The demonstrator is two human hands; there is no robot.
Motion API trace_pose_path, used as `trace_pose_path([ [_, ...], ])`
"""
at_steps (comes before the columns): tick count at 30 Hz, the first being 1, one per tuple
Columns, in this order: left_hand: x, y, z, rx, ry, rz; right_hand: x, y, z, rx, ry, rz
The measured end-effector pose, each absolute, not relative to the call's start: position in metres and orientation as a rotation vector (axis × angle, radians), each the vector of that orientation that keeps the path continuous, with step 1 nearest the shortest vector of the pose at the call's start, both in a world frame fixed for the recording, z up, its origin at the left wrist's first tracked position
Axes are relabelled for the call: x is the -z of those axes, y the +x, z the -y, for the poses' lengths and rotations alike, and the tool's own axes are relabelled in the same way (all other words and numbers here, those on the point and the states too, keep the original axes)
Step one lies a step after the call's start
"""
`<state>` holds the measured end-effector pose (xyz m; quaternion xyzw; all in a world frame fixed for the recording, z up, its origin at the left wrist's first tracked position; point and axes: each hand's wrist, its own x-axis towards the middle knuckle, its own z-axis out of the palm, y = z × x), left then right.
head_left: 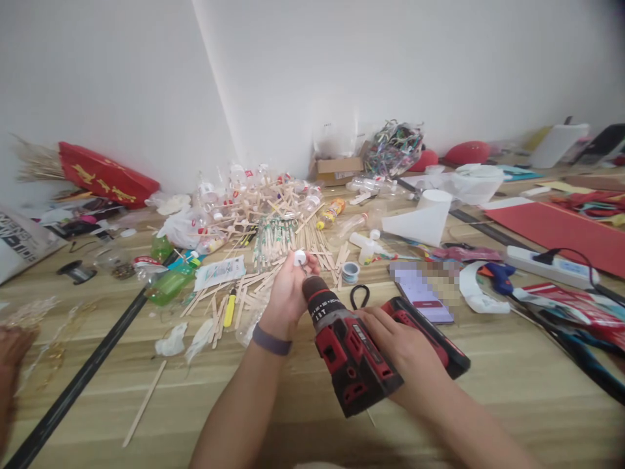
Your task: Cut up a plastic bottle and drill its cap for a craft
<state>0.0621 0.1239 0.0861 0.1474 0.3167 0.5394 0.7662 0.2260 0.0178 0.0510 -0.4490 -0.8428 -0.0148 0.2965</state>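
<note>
My right hand (pixel 400 342) is wrapped round the grip of a red and black cordless drill (pixel 354 355), whose chuck points forward and left. A small white bottle cap (pixel 299 258) is pinched in the fingers of my left hand (pixel 288 290), just ahead of the chuck. The thin bit reaches up to the cap; whether it has gone through I cannot tell. A purple band sits on my left wrist. Beyond my left hand lie many loose wooden sticks (pixel 312 236), and a yellow-handled tool (pixel 229 309) rests to its left.
A phone (pixel 424 293), a blue glue gun (pixel 498 277) and a power strip (pixel 551 266) lie to the right. Plastic bottles (pixel 170 283) and a long black strip (pixel 88 368) are on the left. Another person's hand (pixel 14 352) shows at the left edge.
</note>
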Motion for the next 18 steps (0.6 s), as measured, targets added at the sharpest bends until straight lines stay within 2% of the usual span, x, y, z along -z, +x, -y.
trace_pose_path([
  [18,-0.074,0.058,-0.122,-1.179,0.282,-0.751,-0.040,0.224,-0.017,0.110,-1.181,2.281],
])
